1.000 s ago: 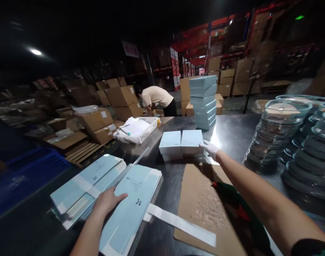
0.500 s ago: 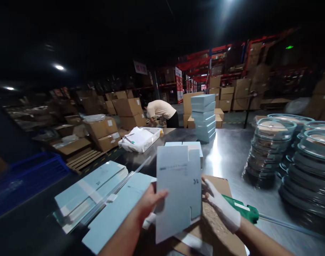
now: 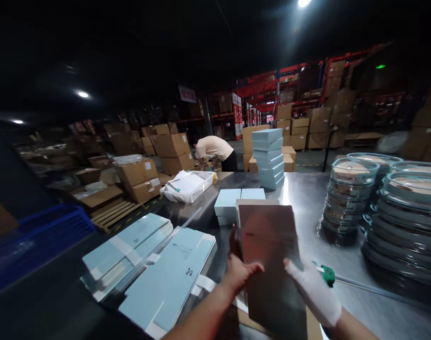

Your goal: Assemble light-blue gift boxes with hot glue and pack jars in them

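- Crate (image 3: 61, 224) in blue sits low on your far left, beyond the worktop (image 3: 307, 203) and clear of both your arms
- Your banded pack (image 3: 125, 238) lies flat, its white strap likely there to hold the pieces together, with a clear strip (image 3: 165, 243) running beside it
- The marked pack (image 3: 176, 264) lies nearest your left forearm, probably for an easy reach
- White basket (image 3: 201, 188) stands farther back, before a bending person (image 3: 217, 147) across the way
- Two small boxes (image 3: 227, 200) sit side by side, the right one partly hidden from you by the board panel (image 3: 272, 245)
- Your left hand (image 3: 238, 274) holds that panel by its left side, thumb across the near face
- You have the panel raised between both hands over a cardboard sheet (image 3: 313, 325), dark face toward you, presumably so it will not sag; a box tower (image 3: 268, 160) rises behind
- Your gloved right hand (image 3: 314, 285) has its thumb at the panel's right side, other fingers hidden, so I cannot tell whether this grip is tight or loose
- Green handle (image 3: 327, 275), half covered by that hand, is your closest obstacle, and clear round stacks (image 3: 351, 198) crowd your right
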A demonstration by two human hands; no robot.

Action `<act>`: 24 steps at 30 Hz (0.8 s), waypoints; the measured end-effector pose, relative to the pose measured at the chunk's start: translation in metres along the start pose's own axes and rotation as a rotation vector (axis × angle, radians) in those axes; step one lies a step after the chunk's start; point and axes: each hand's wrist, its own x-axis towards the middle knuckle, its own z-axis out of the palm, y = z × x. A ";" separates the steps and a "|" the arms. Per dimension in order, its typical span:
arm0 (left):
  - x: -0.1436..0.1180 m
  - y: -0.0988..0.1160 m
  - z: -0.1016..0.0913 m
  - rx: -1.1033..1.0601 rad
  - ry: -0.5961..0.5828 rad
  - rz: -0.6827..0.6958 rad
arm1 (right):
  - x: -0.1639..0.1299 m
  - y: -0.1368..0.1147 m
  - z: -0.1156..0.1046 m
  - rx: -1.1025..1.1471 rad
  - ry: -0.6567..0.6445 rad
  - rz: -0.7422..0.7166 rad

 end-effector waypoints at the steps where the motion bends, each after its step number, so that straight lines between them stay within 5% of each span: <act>1: -0.003 -0.005 0.000 0.044 0.005 0.015 | 0.002 -0.004 -0.001 0.000 0.039 0.007; 7: -0.002 0.011 -0.015 0.166 -0.031 0.202 | 0.004 -0.030 -0.002 0.007 -0.091 0.023; 11: -0.009 0.029 -0.011 0.170 -0.035 0.336 | 0.000 -0.037 0.006 0.053 -0.046 0.078; 15: -0.031 0.022 -0.013 0.074 0.042 0.261 | 0.003 -0.033 0.025 0.005 0.188 0.049; 18: -0.038 0.015 -0.028 0.167 -0.066 0.261 | 0.007 -0.032 0.031 -0.006 0.337 -0.102; 21: -0.037 0.017 -0.043 0.300 -0.074 0.299 | 0.009 -0.027 0.010 -0.117 0.256 -0.181; 24: -0.033 0.025 -0.051 0.288 0.083 0.277 | 0.007 -0.006 -0.029 -0.570 0.181 -0.142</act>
